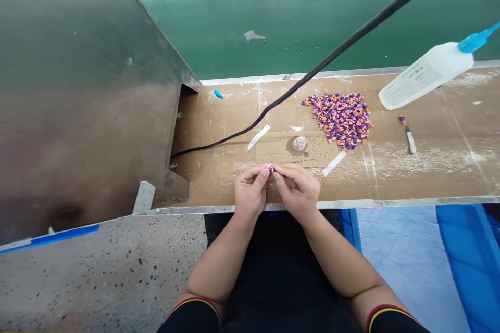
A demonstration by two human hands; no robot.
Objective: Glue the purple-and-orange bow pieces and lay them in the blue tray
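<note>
Presently, one small purple-and-pink piece (272, 168) is held at the near edge of the tabletop (213, 119), pinched between the fingertips of the left hand (251, 190) and the right hand (300, 191). Both hands are closed narrowly upon it — thumb and forefinger of each are drawn together at the piece. Its pink part is seen toward the left hand and its purple part toward the right; the exact line of its long axis cannot be told, most of it being covered by fingers.

Just beyond the hands, a small round container (300, 143) is set on a speckled cardboard patch (269, 153). To the right, a heap of purple-and-orange pieces (342, 118) is noted, the pieces being turned in mixed directions. One loose piece (402, 119) is found near a small pale-handled tool (411, 142). Farther back, a white bottle (425, 75) is observed — its blue nozzle is directed to the upper right.
</note>
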